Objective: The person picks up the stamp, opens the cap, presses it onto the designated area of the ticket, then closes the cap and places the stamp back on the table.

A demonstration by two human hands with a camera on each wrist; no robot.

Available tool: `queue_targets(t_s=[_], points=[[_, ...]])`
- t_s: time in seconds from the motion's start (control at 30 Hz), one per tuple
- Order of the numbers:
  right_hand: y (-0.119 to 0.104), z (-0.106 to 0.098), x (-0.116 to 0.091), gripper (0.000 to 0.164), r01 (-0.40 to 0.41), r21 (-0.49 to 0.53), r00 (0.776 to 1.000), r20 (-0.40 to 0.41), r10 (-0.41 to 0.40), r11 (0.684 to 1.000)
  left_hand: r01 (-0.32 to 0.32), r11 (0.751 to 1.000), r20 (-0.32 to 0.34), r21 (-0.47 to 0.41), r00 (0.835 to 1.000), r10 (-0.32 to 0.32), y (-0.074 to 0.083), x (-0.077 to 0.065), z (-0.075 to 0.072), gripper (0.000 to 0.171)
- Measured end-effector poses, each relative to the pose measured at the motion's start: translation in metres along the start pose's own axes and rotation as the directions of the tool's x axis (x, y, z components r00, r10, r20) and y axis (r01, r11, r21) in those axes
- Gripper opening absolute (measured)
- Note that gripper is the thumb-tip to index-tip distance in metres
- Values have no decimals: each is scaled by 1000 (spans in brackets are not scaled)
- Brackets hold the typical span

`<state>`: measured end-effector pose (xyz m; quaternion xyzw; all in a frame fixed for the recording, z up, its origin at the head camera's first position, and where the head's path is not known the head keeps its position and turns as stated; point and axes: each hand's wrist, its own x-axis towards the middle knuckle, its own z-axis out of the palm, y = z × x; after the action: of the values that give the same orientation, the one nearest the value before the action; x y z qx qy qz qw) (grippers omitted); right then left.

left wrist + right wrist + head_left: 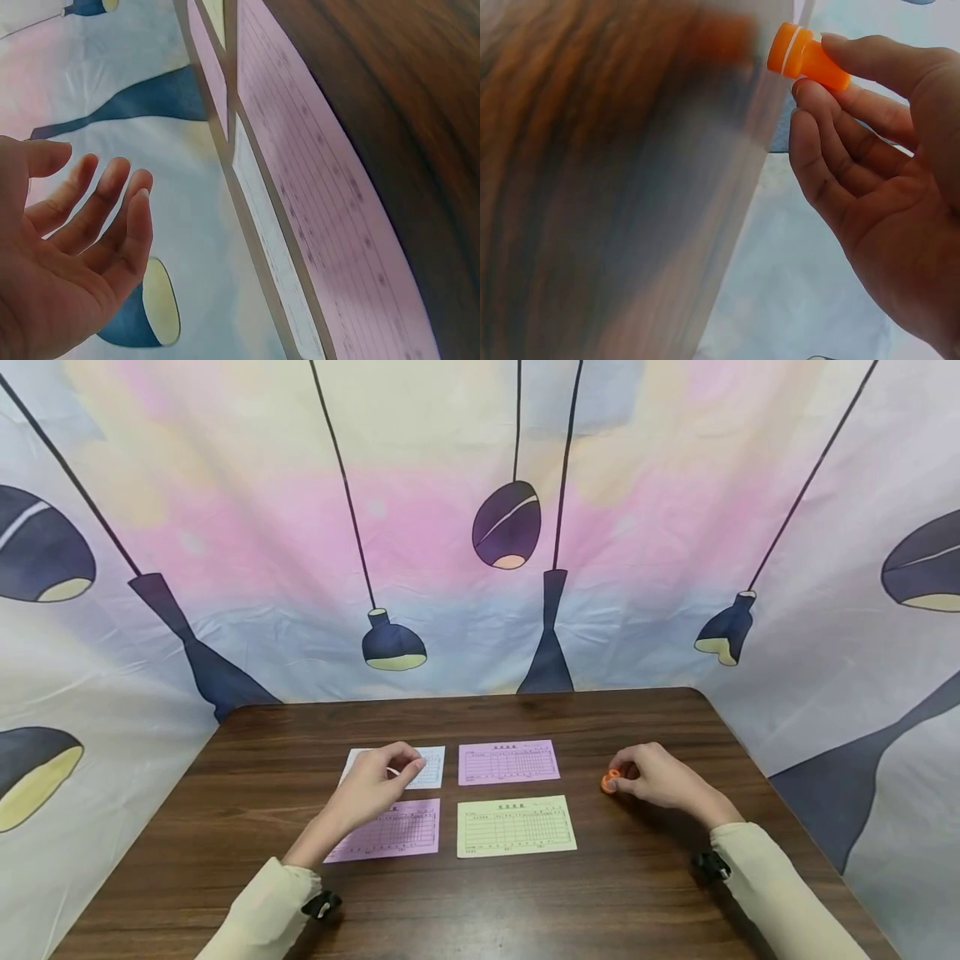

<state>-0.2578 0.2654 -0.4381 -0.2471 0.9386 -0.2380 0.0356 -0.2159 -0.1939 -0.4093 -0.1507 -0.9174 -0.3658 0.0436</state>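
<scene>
This is looking like a screened-off indoor nook, though whether it is belonging to a home or an office the views are not telling. Creased cloth (435,552) is hanging behind the bench (517,902) and along both its sides, closing the space in. Printed pendant lamps (394,643) are dangling across its pink, blue and cream patches, lending a homely, decorative air. The bench is showing dark brown wood grain and rounded far corners, as plain home or office furniture might. Ruled paper forms (517,827) are lying on it, giving a touch of office work.
</scene>
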Motion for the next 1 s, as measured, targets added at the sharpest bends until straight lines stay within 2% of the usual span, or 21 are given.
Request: queue_targets(t_s=[0.2,0.37,0.7,1.0], points=[[-13,-4,-1,8,38,21,997,-70,-37,999,-2,993,53,-121,999,8,11,4,8,16],[-25,-5,-1,10,46,97,991,-133,-33,994,-13,976,100,-216,994,35,25,10,16,19],[-50,-5,-2,14,116,179,975,-208,-78,977,-77,958,114,-275,987,112,54,23,43,17],[-73,0,-1,16,170,251,966,-235,-111,953,-65,931,143,-360,982,124,66,23,59,16]])
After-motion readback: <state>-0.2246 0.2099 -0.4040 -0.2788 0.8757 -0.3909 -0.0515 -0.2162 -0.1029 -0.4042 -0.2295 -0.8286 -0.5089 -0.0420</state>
